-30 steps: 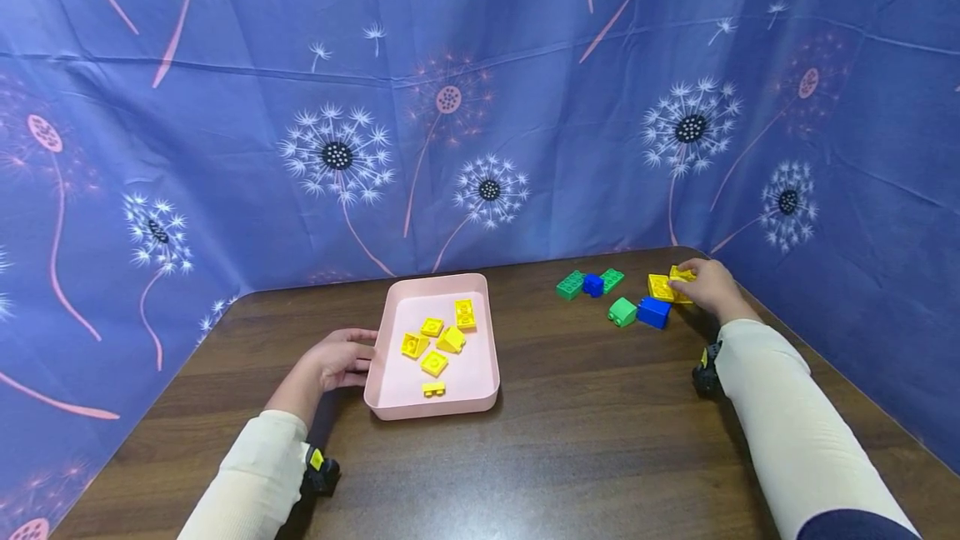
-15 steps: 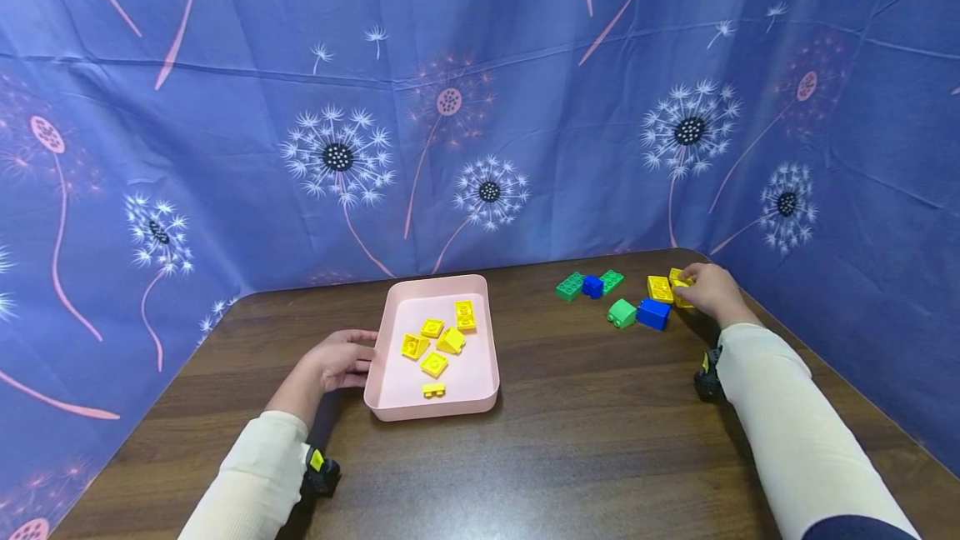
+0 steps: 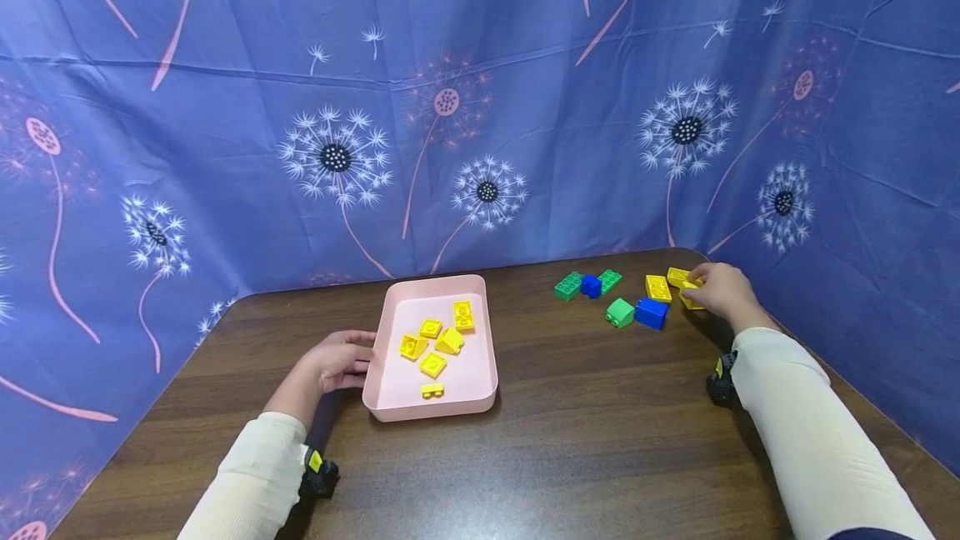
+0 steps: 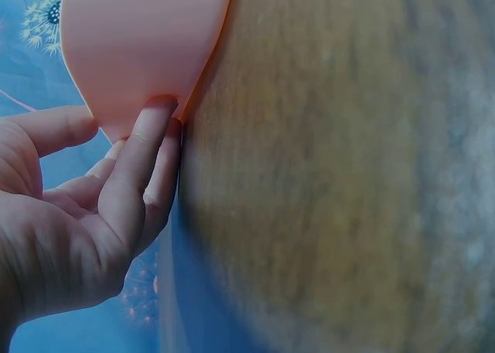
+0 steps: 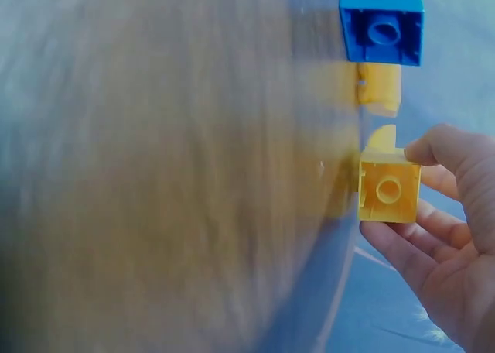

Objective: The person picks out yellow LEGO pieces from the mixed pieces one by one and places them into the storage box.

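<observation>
At the table's far right, my right hand (image 3: 726, 294) pinches a yellow toy building block (image 3: 691, 298) between thumb and fingers. In the right wrist view, that block's hollow underside faces the camera. Two other yellow blocks, one nearer (image 3: 657, 288) and one farther back (image 3: 677, 277), lie close to its left. My left hand (image 3: 335, 362) rests its extended fingers against the left wall of a pink tray (image 3: 431, 409). In the left wrist view, fingertips (image 4: 159, 109) touch the tray's outer side. Several yellow blocks (image 3: 433, 365) lie spread out inside the tray.
A blue block (image 3: 651, 313) and a light green block (image 3: 620, 313) sit just left of the right hand. Farther back are two green blocks (image 3: 568, 286) with a small blue block (image 3: 591, 287) between them. A patterned blue curtain (image 3: 487, 107) hangs behind the brown table (image 3: 570, 440).
My right hand has shifted a little right and toward me with the yellow block, drawing it away from the other yellow blocks. The left hand and tray stay in place.
</observation>
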### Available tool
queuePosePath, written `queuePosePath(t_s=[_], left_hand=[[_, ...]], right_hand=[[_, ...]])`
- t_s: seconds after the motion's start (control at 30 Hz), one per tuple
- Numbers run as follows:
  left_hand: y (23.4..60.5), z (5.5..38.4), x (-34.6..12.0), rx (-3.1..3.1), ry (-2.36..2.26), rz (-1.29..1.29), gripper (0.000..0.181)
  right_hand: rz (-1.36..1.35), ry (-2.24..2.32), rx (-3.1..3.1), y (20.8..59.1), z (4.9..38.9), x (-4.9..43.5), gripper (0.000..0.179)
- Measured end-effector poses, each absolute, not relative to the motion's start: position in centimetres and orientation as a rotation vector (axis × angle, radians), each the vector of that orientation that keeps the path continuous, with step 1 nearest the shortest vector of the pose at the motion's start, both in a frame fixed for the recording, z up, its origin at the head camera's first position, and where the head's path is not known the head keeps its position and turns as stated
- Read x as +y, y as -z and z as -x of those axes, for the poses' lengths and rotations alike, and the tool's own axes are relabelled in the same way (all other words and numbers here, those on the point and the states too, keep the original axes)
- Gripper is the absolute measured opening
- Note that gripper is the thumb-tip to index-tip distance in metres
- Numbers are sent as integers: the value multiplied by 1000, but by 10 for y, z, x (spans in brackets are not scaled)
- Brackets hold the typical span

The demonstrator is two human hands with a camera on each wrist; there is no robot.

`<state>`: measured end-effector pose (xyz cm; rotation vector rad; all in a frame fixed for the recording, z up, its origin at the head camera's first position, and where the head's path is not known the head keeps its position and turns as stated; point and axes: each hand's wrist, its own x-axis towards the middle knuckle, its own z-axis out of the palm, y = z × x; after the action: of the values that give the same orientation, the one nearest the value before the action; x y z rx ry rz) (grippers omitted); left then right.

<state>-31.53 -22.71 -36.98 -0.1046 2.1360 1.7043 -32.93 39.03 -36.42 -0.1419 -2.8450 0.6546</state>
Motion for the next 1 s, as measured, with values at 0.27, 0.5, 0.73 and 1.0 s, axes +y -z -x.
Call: queuePosePath(t_s=[0.27, 0.5, 0.73, 1.0], left_hand=[[368, 315, -227, 2135, -1705, 100, 57], [368, 314, -227, 2137, -1700, 110, 57], [371, 313, -226, 2125, -1723, 86, 56], [369, 314, -226, 2117, -1721, 76, 57]], right_hand=[[61, -653, -2840, 352, 320, 391, 45], [-24, -628, -2789, 345, 309, 382, 42], [-144, -576, -2748, 335, 298, 371, 38], [-275, -560, -2619, 321, 284, 350, 29]])
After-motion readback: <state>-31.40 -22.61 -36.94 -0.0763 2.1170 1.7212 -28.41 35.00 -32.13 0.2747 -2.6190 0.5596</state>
